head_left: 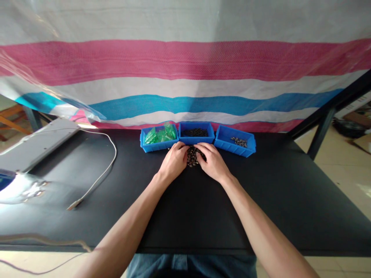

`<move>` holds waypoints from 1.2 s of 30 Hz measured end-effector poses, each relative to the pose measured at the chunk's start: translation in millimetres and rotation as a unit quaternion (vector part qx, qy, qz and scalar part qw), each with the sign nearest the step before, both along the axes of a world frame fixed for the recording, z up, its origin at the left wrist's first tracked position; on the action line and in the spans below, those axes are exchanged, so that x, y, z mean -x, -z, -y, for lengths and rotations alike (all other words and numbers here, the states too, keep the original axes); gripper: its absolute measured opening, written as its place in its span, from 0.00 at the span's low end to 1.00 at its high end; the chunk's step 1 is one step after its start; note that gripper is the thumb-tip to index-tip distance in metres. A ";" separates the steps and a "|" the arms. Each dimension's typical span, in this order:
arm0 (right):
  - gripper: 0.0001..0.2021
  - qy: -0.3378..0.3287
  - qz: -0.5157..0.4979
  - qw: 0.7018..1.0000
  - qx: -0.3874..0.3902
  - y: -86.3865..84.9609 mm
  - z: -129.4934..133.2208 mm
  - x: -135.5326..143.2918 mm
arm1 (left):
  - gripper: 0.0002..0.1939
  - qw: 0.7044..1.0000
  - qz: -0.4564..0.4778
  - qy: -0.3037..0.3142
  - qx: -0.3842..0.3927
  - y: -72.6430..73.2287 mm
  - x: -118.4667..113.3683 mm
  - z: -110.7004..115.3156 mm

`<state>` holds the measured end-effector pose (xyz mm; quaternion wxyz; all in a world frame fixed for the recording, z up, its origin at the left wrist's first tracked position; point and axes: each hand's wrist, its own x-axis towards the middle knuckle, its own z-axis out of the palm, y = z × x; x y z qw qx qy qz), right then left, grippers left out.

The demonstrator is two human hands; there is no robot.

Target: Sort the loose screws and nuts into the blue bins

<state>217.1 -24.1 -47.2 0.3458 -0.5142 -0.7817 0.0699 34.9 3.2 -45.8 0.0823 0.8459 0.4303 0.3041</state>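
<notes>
On the black table, a pile of small dark metallic pieces (192,157) lies between my two hands. My left hand (174,159) rests at the pile's left side, fingers curved against it. From the right, my right hand (213,160) touches the pile, its thumb over some of the pieces. Whether either hand grips any piece cannot be made out. Just behind stand three blue bins: the left bin (158,147) has green translucent pieces (161,134), the middle bin (196,140) dark screw-like pieces (197,132), and the right bin (234,148) small silvery pieces (240,142).
A white cable (111,164) curves over the table's left part. Farther left are a grey metal panel (43,143) and a clear plastic bag (26,189). A striped sheet (185,61) hangs behind the bins. A black frame post (321,133) stands at the right.
</notes>
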 end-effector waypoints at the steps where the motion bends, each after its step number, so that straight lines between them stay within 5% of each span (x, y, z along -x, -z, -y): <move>1: 0.18 -0.004 0.011 1.000 0.002 0.0 -0.1 0.4 | 0.17 1.000 0.002 -0.001 0.006 0.5 2.3 -0.1; 16: 0.18 -0.033 0.019 0.999 0.017 -0.5 1.0 3.1 | 0.13 0.986 0.137 -0.064 0.070 -2.2 9.5 6.4; 26: 0.19 -0.034 -0.154 0.987 0.017 -12.2 10.6 1.7 | 0.13 0.907 0.366 0.010 0.208 -17.6 2.3 13.6; 32: 0.13 -0.073 -0.383 0.901 0.193 -19.5 20.9 1.7 | 0.24 0.849 0.422 0.076 0.308 -25.9 3.2 17.9; 36: 0.13 -0.068 -0.455 0.855 0.240 -20.8 19.3 0.1 | 0.25 0.832 0.438 0.088 0.329 -25.5 1.9 18.2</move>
